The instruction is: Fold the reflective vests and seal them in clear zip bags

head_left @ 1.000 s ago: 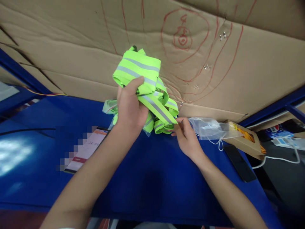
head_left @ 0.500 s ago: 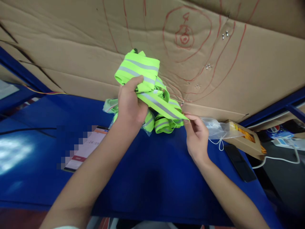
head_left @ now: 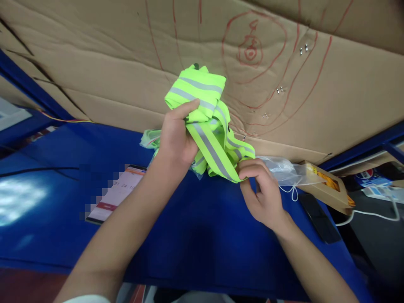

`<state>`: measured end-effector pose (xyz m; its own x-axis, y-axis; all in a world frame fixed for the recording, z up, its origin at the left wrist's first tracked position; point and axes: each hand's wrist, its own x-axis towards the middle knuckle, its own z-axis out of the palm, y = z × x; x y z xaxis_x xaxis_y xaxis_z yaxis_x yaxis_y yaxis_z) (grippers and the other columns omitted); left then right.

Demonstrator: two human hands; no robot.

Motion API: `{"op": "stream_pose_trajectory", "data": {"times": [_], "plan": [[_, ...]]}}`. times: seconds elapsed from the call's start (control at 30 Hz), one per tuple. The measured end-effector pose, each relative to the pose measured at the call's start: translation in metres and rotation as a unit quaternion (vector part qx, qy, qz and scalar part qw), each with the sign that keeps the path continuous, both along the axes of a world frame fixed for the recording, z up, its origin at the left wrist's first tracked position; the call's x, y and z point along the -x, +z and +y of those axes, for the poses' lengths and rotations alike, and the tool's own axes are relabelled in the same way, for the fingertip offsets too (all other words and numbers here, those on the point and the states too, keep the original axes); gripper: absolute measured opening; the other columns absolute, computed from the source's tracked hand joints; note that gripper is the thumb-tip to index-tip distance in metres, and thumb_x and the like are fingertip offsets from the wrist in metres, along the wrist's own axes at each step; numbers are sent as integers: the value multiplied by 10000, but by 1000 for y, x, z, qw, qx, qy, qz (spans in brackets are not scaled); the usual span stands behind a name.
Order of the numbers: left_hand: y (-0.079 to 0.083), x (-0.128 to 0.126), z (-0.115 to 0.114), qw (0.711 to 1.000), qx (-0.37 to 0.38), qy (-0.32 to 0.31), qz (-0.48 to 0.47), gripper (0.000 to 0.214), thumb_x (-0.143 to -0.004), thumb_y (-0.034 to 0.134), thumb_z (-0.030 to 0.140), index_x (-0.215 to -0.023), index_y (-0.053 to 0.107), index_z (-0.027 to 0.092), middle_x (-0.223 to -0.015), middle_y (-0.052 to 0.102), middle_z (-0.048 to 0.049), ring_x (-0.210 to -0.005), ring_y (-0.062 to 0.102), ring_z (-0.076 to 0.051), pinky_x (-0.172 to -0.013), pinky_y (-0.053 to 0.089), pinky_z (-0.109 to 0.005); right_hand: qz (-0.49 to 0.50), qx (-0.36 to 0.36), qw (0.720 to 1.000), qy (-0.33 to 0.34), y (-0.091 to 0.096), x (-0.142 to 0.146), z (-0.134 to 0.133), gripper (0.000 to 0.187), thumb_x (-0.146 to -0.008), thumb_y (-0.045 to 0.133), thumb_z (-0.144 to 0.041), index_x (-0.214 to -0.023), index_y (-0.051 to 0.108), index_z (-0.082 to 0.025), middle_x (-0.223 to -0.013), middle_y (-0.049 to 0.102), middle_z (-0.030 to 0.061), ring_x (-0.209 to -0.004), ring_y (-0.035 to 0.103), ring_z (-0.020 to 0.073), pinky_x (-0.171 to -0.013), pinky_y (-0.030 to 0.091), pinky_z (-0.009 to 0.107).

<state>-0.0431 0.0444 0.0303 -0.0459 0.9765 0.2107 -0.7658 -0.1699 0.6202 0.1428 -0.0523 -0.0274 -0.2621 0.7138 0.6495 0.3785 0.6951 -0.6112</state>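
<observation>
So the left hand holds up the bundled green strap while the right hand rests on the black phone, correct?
Not the right hand: the head view shows its fingers at the green strap, not on the black phone. The left hand does hold the strap up.

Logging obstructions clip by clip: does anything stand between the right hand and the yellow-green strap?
Nothing visible does: the right hand directly touches the yellow-green strap; the left hand grips the folded bundle above.
</observation>
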Motion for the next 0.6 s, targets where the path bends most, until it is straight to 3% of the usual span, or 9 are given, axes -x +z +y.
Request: {"op": "stream_pose_trajectory", "data": {"times": [0.1, 0.17, 0.3, 0.5, 0.6], "plan": [[5, 1, -5, 1000, -21, 7, -5, 202, -889, 611, 109, -1034, 686, 229, -1098, 784, -66, -1376, 598, -318, -1110, 547, -544, 6, 27, 996, -89, -10, -1, 10, 149, -1015, 489, -118, -1000, 550, -253, -1149, 658, 58, -1110, 652, 213, -939, 513, 386], [8, 3, -6, 999, -40, 21, -9, 283, -892, 591, 90, -1113, 686, 240, -1131, 781, -49, -1371, 602, -313, -1103, 548, -548, 33, 83, 988, -128, -17, -1, 15, 86, -1051, 468, -202, -1041, 531, -260, -1057, 674, 48, -990, 684, 214, -852, 525, 378], [8, 3, -4, 998, -44, 32, -21, 437, -879, 593, 68, -1255, 662, 281, -1141, 783, -28, -1323, 632, -314, -1098, 543, -554, 104, 146, 976, -122, -22, 1, 20, 42, -1070, 494, -322, -1061, 486, -282, -931, 650, 10, -719, 656, 172, -639, 505, 322], [-6, -6, 7, 999, 1, 18, -27, 446, -869, 575, 51, -1258, 667, 251, -1125, 780, -53, -1239, 691, -288, -1062, 584, -501, 180, 40, 977, -107, -5, 10, 10, 159, -983, 635, -200, -1047, 511, -276, -1044, 669, 38, -986, 701, 185, -810, 573, 338], [-13, -6, 14, 1000, 18, 22, -9, 379, -864, 578, 76, -1187, 694, 239, -1057, 779, -68, -1225, 707, -289, -1002, 629, -451, 163, 28, 983, -79, 0, 9, 0, 205, -982, 608, -120, -1076, 525, -282, -1040, 673, 28, -981, 709, 172, -823, 580, 327]]}}
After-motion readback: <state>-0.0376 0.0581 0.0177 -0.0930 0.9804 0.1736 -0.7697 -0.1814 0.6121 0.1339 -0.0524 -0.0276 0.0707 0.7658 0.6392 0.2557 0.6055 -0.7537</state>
